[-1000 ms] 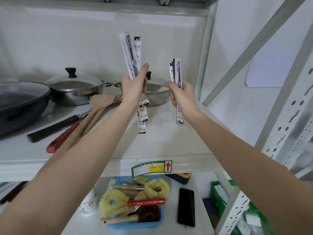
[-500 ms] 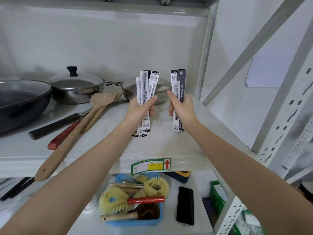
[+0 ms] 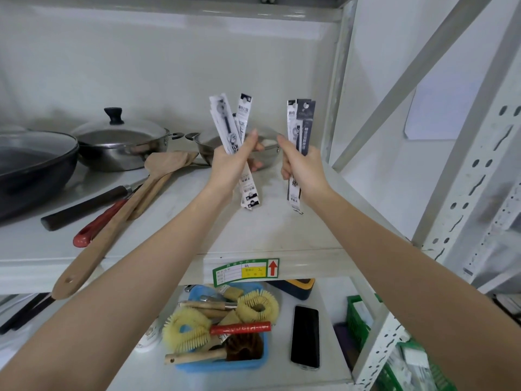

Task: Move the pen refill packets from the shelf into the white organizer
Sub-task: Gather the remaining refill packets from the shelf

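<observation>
— Holding something up over there, is she... is that person?
— Yes. From the head view, the left hand (image 3: 231,162) is gripping a fanned bundle of pen refill packets (image 3: 235,128), fingers closed around their middle, raised above the shelf (image 3: 267,227).
— And the other?
— The right hand (image 3: 303,170) is clutching a second bundle (image 3: 300,122), upright, fingers wrapped tight. Both bundles are hanging in the air, near each other but apart, in front of a steel pan (image 3: 265,153). A wooden spatula (image 3: 135,198) is lying on the shelf to the left.
</observation>
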